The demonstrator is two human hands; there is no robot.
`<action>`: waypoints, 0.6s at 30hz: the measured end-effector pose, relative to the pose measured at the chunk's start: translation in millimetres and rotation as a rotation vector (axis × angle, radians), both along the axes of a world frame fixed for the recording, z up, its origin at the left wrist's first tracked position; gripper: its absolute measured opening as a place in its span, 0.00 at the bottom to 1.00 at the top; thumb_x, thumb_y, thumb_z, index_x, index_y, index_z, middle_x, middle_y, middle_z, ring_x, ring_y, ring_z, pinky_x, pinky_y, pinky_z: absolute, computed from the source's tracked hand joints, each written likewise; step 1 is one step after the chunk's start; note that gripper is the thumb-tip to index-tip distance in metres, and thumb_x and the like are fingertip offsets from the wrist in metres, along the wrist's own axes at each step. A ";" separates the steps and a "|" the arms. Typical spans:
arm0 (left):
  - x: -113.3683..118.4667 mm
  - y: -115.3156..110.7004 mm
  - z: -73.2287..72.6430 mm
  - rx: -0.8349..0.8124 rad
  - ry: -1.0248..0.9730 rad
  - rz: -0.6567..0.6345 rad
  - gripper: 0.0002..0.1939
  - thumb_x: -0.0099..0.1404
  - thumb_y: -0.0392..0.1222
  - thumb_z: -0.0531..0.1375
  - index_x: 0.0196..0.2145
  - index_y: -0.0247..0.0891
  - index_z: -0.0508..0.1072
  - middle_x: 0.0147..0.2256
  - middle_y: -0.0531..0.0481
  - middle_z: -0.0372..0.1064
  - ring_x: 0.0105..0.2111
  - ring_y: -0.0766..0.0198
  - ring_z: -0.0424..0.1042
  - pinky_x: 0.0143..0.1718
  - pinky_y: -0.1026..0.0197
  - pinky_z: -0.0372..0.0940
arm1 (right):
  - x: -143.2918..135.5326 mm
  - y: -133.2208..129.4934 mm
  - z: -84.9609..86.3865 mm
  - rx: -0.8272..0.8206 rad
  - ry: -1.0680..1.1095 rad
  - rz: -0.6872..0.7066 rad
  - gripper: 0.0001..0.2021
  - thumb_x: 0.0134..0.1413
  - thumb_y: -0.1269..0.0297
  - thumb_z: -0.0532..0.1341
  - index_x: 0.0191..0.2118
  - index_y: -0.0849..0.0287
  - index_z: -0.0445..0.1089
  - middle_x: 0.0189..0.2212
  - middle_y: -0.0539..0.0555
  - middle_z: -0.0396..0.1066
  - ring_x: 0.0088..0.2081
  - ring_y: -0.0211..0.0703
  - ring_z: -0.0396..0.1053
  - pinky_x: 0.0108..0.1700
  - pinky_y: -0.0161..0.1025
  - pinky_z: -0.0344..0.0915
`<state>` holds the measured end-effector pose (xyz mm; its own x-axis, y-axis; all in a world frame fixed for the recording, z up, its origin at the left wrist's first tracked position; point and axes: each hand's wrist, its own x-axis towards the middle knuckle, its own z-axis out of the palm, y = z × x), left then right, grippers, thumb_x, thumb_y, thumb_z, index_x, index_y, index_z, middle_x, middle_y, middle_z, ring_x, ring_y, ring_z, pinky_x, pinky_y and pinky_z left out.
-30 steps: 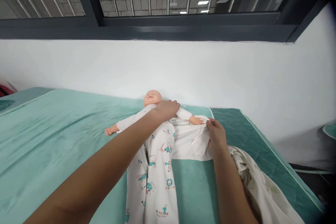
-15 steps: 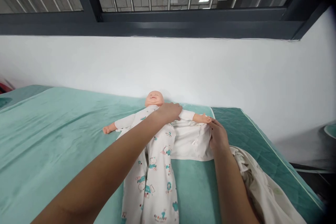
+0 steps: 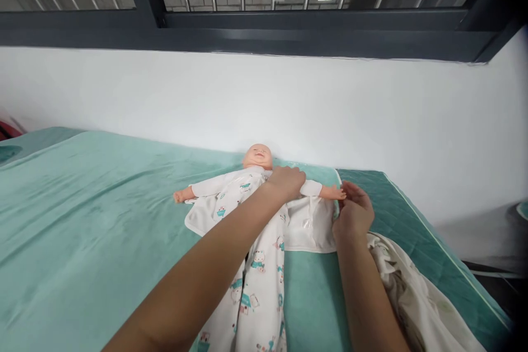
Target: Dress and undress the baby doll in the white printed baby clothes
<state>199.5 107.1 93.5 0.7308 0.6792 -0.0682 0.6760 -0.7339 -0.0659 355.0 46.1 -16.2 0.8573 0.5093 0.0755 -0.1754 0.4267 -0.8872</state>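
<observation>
A baby doll point(image 3: 258, 156) lies face up on the green bedding, its arms spread to both sides. Over its body is a white printed garment point(image 3: 259, 264) with long legs toward me. White cloth point(image 3: 311, 225) lies spread under the doll's arm on the right. My left hand point(image 3: 287, 181) is closed at the doll's shoulder on that side, on the white sleeve. At the end of the same arm, my right hand point(image 3: 353, 210) has its fingers curled round the doll's hand.
Crumpled pale cloth point(image 3: 416, 291) lies beside my right forearm. The green bedding point(image 3: 103, 220) reaches a white wall point(image 3: 206, 104), with a dark-framed barred window point(image 3: 256, 33) above. A darker green quilted cover point(image 3: 396, 220) lies at the right.
The doll and garment appear further right in the view. My left hand has shifted slightly right along the sleeve, and my right hand has curled more around the doll's hand.
</observation>
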 end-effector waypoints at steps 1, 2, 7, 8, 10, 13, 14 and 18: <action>-4.8 -5.4 1.8 0.012 -0.037 -0.009 0.18 0.63 0.48 0.62 0.47 0.36 0.71 0.48 0.40 0.72 0.47 0.49 0.73 0.42 0.52 0.67 | -1.5 -1.2 0.8 0.003 -0.070 -0.055 0.19 0.37 0.73 0.57 0.40 0.56 0.74 0.43 0.52 0.76 0.48 0.44 0.73 0.52 0.44 0.68; -12.9 -11.9 4.1 0.027 -0.096 -0.014 0.17 0.65 0.48 0.60 0.48 0.37 0.71 0.48 0.42 0.72 0.48 0.50 0.72 0.43 0.52 0.67 | -3.9 -2.3 2.2 -0.002 -0.149 -0.094 0.21 0.38 0.74 0.56 0.41 0.56 0.74 0.45 0.52 0.76 0.49 0.43 0.72 0.55 0.45 0.66; -91.8 -44.8 -0.3 0.069 -0.686 0.134 0.15 0.72 0.48 0.51 0.51 0.44 0.71 0.51 0.51 0.73 0.53 0.59 0.70 0.51 0.56 0.66 | -37.1 -8.6 17.0 -0.093 -0.465 0.011 0.18 0.51 0.69 0.57 0.48 0.58 0.74 0.49 0.56 0.74 0.53 0.47 0.70 0.58 0.49 0.63; -109.3 -48.8 -7.2 0.068 -0.809 0.208 0.14 0.72 0.47 0.51 0.50 0.45 0.71 0.51 0.51 0.73 0.54 0.60 0.69 0.54 0.57 0.65 | -48.1 -10.3 20.6 -0.113 -0.513 0.093 0.17 0.54 0.67 0.58 0.48 0.57 0.74 0.50 0.56 0.74 0.53 0.48 0.70 0.58 0.50 0.63; -138.5 -53.4 -24.5 -0.012 -0.984 0.309 0.15 0.72 0.47 0.51 0.51 0.45 0.71 0.54 0.51 0.71 0.55 0.61 0.69 0.57 0.57 0.64 | -71.2 -14.5 27.2 -0.139 -0.604 0.307 0.16 0.58 0.61 0.58 0.50 0.55 0.74 0.52 0.56 0.73 0.54 0.49 0.69 0.59 0.51 0.62; -161.5 -55.5 -47.5 -0.154 -1.070 0.353 0.21 0.71 0.50 0.53 0.60 0.47 0.66 0.63 0.50 0.62 0.63 0.59 0.61 0.64 0.55 0.59 | -98.8 -21.1 33.0 -0.154 -0.708 0.647 0.19 0.62 0.55 0.58 0.57 0.50 0.69 0.60 0.53 0.66 0.62 0.49 0.62 0.65 0.51 0.56; -164.2 -55.7 -52.0 -0.182 -1.053 0.355 0.24 0.71 0.52 0.53 0.62 0.47 0.63 0.66 0.50 0.57 0.66 0.58 0.57 0.66 0.53 0.56 | -104.1 -22.9 33.5 -0.160 -0.733 0.728 0.22 0.63 0.54 0.58 0.61 0.49 0.66 0.63 0.52 0.62 0.65 0.48 0.58 0.67 0.51 0.53; -163.7 -55.3 -57.1 -0.219 -0.938 0.338 0.31 0.71 0.54 0.52 0.68 0.48 0.52 0.70 0.50 0.46 0.69 0.57 0.45 0.68 0.51 0.50 | -107.8 -26.3 30.7 -0.196 -0.824 0.879 0.29 0.64 0.51 0.57 0.68 0.43 0.52 0.71 0.46 0.44 0.72 0.46 0.39 0.72 0.53 0.39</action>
